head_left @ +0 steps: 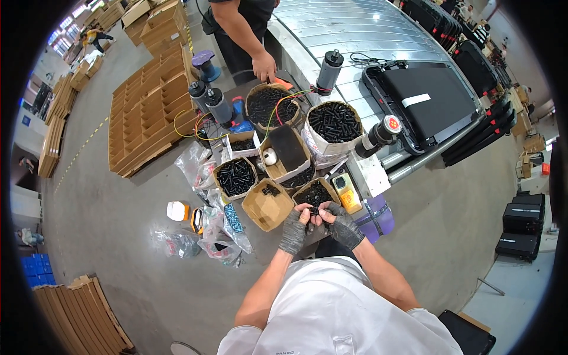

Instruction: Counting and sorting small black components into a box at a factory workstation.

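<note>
Fingerless dark grey gloves cover both of my hands. My left hand [293, 229] and my right hand [344, 226] meet fingertip to fingertip at the near edge of a small carton [297, 200] of small black parts [315, 192]. Thumbs and fingers are pinched together on both; whatever lies between them is too small to make out. Left of my hands stands an open carton [260, 214] with a few black pieces inside. Beyond it is a box of black cylindrical pieces [235, 177]. A yellow-cased phone [347, 192] lies just right of the carton.
Larger containers of black parts [335, 121] stand farther back, near hanging grey power drivers [330, 72] with coiled cables. A co-worker's hand [264, 66] reaches in at the far side. An open black case [429, 100] rests on the roller conveyor [355, 23]. Plastic bags [220, 236] lie left.
</note>
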Demonstrator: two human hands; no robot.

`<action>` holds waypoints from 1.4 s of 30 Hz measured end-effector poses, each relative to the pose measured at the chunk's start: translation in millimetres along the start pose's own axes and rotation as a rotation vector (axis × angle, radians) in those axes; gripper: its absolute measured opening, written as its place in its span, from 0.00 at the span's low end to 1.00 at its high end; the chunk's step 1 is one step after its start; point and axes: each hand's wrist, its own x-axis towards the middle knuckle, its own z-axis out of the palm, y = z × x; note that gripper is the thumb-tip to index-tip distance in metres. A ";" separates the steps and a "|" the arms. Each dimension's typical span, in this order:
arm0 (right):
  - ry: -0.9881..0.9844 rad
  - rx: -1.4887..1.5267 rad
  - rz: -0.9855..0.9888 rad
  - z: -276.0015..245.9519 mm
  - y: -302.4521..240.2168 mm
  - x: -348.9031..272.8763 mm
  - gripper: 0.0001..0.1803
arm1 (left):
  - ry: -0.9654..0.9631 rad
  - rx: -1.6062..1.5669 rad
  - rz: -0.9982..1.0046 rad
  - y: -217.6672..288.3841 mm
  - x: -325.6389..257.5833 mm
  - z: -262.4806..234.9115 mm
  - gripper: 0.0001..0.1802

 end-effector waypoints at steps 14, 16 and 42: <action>-0.028 0.112 -0.023 -0.9 -14.8 -17.4 0.17 | 0.051 -0.333 -0.187 -8.1 0.0 -15.7 0.16; -0.036 0.077 -0.009 0.1 -17.8 -17.7 0.18 | 0.088 -0.337 -0.189 -9.0 -0.7 -18.4 0.16; 0.110 -0.076 -0.021 14.6 -2.3 3.7 0.12 | 0.039 -0.124 -0.099 -6.0 2.4 -11.1 0.16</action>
